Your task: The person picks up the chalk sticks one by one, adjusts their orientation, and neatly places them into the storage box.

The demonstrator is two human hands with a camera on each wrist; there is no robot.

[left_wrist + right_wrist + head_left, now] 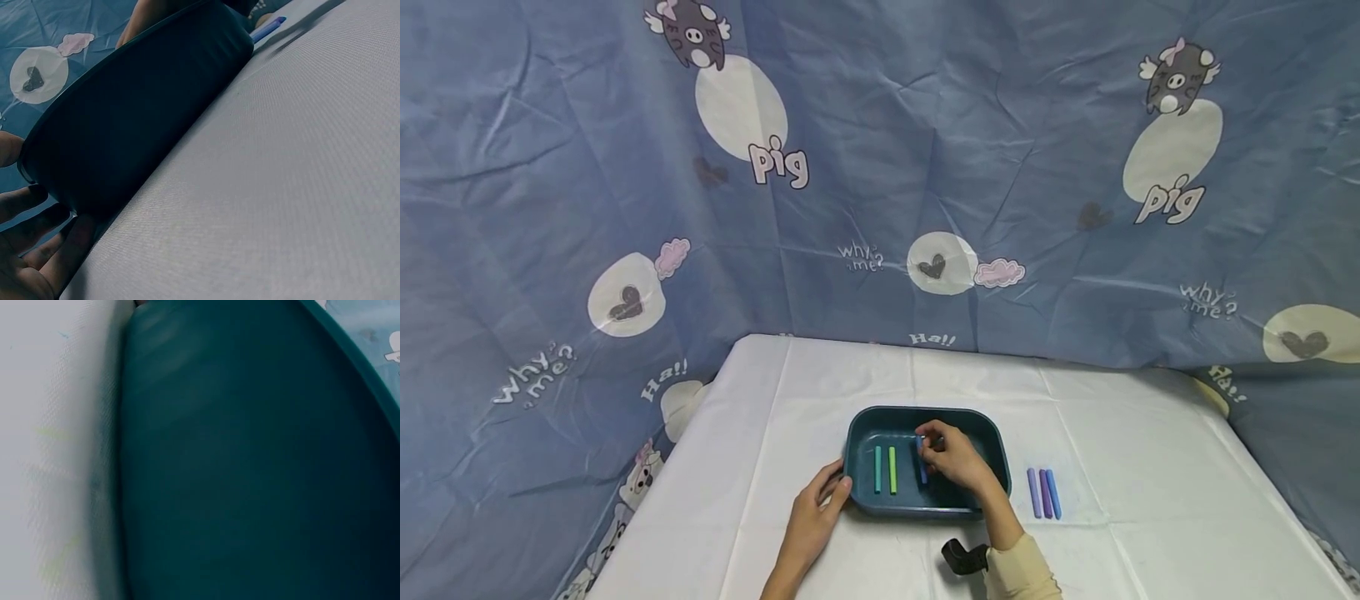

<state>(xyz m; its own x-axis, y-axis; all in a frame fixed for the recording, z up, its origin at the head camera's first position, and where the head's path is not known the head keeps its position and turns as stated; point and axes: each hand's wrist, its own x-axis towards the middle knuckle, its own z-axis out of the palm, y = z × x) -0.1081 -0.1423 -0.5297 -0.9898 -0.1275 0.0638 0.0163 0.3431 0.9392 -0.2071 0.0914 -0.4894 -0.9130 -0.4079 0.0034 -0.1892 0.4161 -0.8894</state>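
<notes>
A dark teal tray (917, 510) stands on the white cloth. My left hand (816, 507) holds its left end, thumb at the rim and fingers along the outer wall, as the left wrist view shows. Over the right half of the tray, my right hand (953, 458) pinches the upper end of a blue chalk stick (922, 472), which points toward me. Inside, to the left, a teal chalk stick (877, 469) and a lime green chalk stick (892, 471) lie side by side. The tray's wall fills most of the right wrist view, where the right fingers are out of sight.
Right of the tray lie a lilac chalk stick (1034, 493), a purple chalk stick (1045, 493) and another blue chalk stick (1054, 494), close together. A black wrist camera (962, 557) sticks out from the right sleeve (1021, 571). A blue printed curtain (865, 208) hangs behind the table.
</notes>
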